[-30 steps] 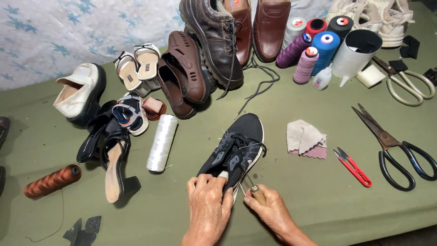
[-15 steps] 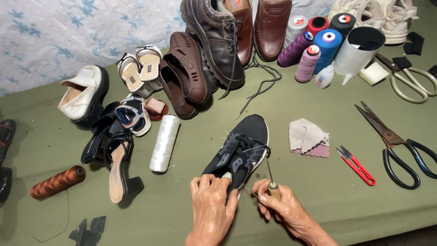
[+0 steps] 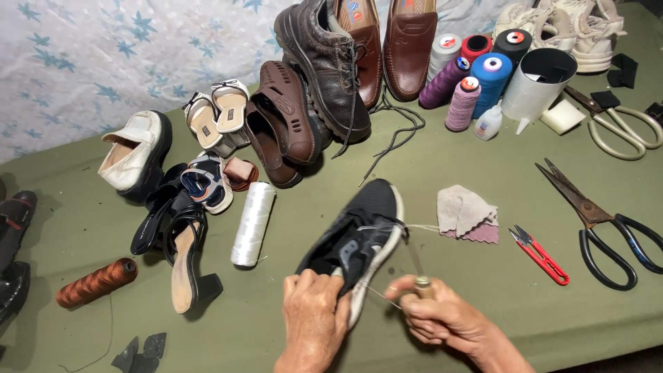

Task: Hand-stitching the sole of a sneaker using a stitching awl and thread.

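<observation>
On the green table (image 3: 483,276), left hand (image 3: 314,314) grips black sneaker (image 3: 359,235).

We see few such things. A small white plastic squeeze bottle (image 3: 488,123) with a pale label stands on the green table among the thread cones, just beside the pink cone. The round cone-end labels (image 3: 492,64) show red, blue and white rings. A red-and-blue insole label (image 3: 355,8) sits inside one brown leather shoe.
</observation>
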